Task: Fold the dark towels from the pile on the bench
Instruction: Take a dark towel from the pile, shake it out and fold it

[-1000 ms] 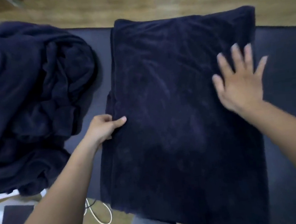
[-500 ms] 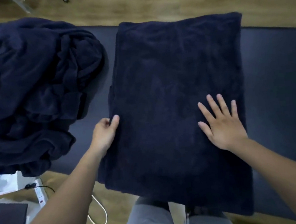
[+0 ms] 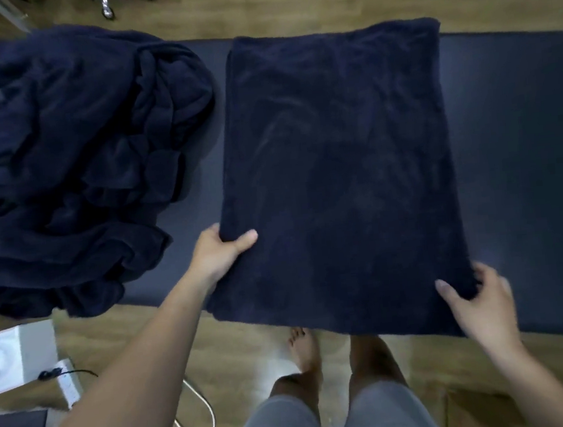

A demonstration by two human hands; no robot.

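A dark navy towel (image 3: 337,159) lies spread flat across the dark bench (image 3: 522,162), its near edge hanging a little over the bench's front. My left hand (image 3: 220,250) grips the towel's left edge, thumb on top. My right hand (image 3: 477,301) pinches the towel's near right corner, thumb on top and fingers under the edge. A crumpled pile of dark towels (image 3: 62,165) sits on the bench to the left, apart from the flat towel.
Wooden floor surrounds the bench. On the floor at the lower left are a white box (image 3: 9,360), a power strip (image 3: 67,382) and a white cable (image 3: 196,417). My bare feet (image 3: 303,349) stand by the bench's front edge. Chair casters (image 3: 107,9) show at the top.
My right hand slid off the towel's top surface down to its near right corner and took hold of it. My left hand moved slightly down the left edge and closed on it.
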